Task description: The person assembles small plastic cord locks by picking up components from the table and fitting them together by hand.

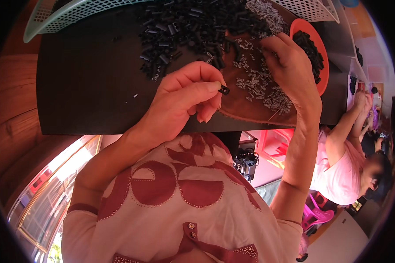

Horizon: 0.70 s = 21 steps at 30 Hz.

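Observation:
Between the thumb and fingers of my left hand (180, 94) is a small black plastic piece (224, 90) with a hole near its end. It is held just above the near edge of a brown cloth (235, 107). My right hand (292, 65) hangs over the cloth with its fingers curled downward, close to many small metal springs (254, 83). Whatever is at its fingertips cannot be made out. Farther back lies a large heap of short black plastic tubes (180, 28), some springs mixed in at its front.
An orange bowl (324, 65) holding black parts stands right of my right hand. A green perforated basket (74, 17) is at the back left and a white one (309, 11) at the back right. The dark table (87, 83) ends close to my body. Another person (344, 166) sits at right.

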Tool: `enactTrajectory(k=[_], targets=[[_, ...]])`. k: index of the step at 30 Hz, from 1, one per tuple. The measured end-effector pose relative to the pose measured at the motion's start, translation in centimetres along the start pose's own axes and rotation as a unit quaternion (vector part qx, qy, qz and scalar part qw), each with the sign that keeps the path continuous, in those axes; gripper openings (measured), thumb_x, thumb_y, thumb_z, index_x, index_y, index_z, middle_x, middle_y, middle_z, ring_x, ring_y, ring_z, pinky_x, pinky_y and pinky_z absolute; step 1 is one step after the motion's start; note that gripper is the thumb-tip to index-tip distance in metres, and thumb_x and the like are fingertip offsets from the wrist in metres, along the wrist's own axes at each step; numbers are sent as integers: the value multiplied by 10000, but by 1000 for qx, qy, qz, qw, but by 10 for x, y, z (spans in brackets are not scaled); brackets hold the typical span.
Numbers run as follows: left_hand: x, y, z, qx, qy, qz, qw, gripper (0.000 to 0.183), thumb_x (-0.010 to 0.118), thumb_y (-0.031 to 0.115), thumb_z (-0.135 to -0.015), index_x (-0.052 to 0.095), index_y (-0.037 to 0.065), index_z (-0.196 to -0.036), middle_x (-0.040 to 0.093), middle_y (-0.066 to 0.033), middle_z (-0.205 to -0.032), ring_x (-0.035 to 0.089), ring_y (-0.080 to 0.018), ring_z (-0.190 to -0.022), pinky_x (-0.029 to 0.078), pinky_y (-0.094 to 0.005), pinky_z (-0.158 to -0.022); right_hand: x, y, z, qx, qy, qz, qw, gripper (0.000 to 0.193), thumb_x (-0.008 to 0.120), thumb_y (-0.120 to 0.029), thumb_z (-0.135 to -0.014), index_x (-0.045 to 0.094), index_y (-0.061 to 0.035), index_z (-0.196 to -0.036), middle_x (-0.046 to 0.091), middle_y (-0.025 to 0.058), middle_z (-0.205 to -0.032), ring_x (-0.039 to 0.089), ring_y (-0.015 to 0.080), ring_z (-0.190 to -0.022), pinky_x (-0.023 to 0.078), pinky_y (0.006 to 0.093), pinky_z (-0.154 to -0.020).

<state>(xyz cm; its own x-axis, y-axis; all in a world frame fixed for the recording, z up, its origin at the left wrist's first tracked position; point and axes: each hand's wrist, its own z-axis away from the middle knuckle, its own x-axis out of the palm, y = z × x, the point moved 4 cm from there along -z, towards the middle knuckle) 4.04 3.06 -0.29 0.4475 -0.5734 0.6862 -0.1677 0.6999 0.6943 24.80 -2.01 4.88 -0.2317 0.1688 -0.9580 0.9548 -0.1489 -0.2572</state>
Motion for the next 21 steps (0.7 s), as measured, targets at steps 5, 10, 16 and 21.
enactTrajectory(k=[5, 10, 16, 21], targets=[[-1, 0, 1, 2, 8, 4, 1000, 148, 506, 120, -927, 563, 1, -994, 598, -56, -775, 524, -96, -598, 411, -228, -517, 3, -5, -5, -19, 0, 20, 1000, 136, 584, -73, -833, 620, -48, -962, 561, 105, -869, 586, 319, -788, 460, 386, -670], [-2, -1, 0, -6, 16, 4, 1000, 140, 502, 109, -922, 564, 0, -986, 586, -53, -773, 528, -92, -611, 410, -227, -516, 12, -5, -15, -32, 12, 48, 998, 121, 583, -102, -841, 618, -54, -946, 555, 104, -862, 581, 336, -774, 463, 405, -661], [-1, 2, 1, -8, 24, 8, 1000, 140, 505, 107, -918, 564, -2, -984, 584, -50, -779, 527, -90, -615, 408, -228, -513, 16, -6, -20, -8, 27, 75, 997, 104, 590, -151, -852, 608, -57, -893, 565, 103, -874, 583, 347, -791, 464, 429, -662], [-2, 1, 2, -6, 26, 15, 1000, 137, 501, 102, -917, 563, -1, -984, 578, -49, -782, 524, -92, -618, 404, -230, -511, 19, -6, -22, 8, 48, 102, 994, 118, 597, -174, -850, 608, -67, -898, 578, 99, -878, 590, 352, -797, 467, 431, -657]])
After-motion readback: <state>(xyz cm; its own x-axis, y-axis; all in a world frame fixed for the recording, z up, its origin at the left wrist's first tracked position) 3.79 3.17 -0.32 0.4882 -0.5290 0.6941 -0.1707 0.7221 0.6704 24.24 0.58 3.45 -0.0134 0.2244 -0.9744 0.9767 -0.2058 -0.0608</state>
